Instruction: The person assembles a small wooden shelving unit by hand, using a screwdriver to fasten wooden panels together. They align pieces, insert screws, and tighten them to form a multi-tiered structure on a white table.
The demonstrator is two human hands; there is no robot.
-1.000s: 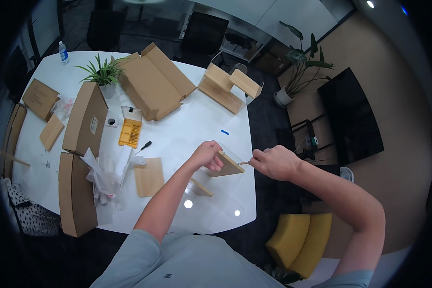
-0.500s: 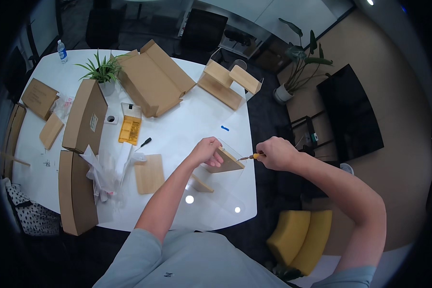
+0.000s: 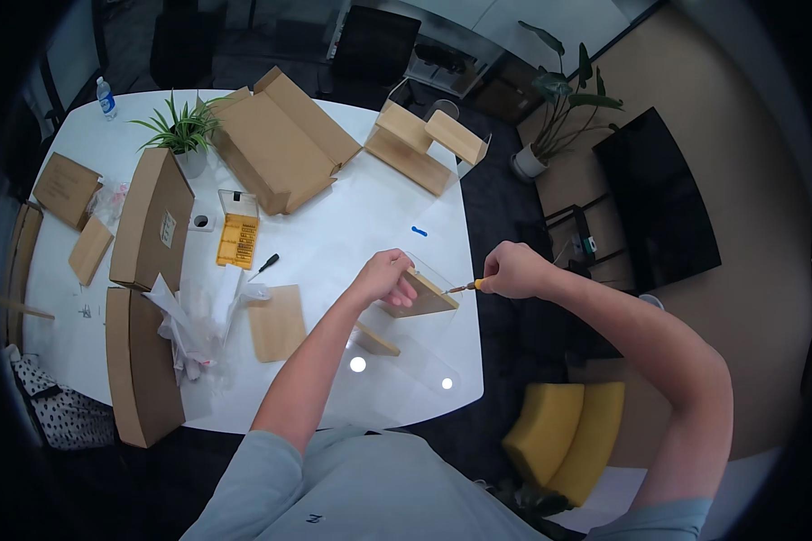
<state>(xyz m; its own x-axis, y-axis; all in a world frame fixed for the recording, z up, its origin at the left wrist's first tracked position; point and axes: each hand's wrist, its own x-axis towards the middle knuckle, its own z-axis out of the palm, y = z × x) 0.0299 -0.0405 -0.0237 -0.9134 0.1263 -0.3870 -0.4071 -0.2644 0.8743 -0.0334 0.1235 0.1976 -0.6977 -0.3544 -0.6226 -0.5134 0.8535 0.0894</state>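
Observation:
My left hand (image 3: 386, 278) is closed around the upper left part of a light wooden board (image 3: 429, 304), which stands tilted over the table, with a clear plastic panel along it. In my right hand (image 3: 518, 270) is a screwdriver (image 3: 462, 288) with a yellow handle. Its shaft points left, and the tip meets the board's right edge, near the clear panel. Whether a screw sits under the tip is too small to tell. Below the held board, a second wooden board (image 3: 377, 341) stands on edge, partly behind my left forearm.
Left of my arm lies a flat wooden board (image 3: 277, 323), near a black screwdriver (image 3: 269, 262) and a yellow bit case (image 3: 238, 236). Cardboard boxes (image 3: 150, 221) and plastic wrapping (image 3: 194, 325) stand further left. An open carton (image 3: 284, 140) and a wood-and-clear-panel shelf (image 3: 417, 149) occupy the far side.
The whole view has shifted slightly. My right hand with the screwdriver sits a little higher, its tip still at the board's edge. My left hand keeps its hold on the board.

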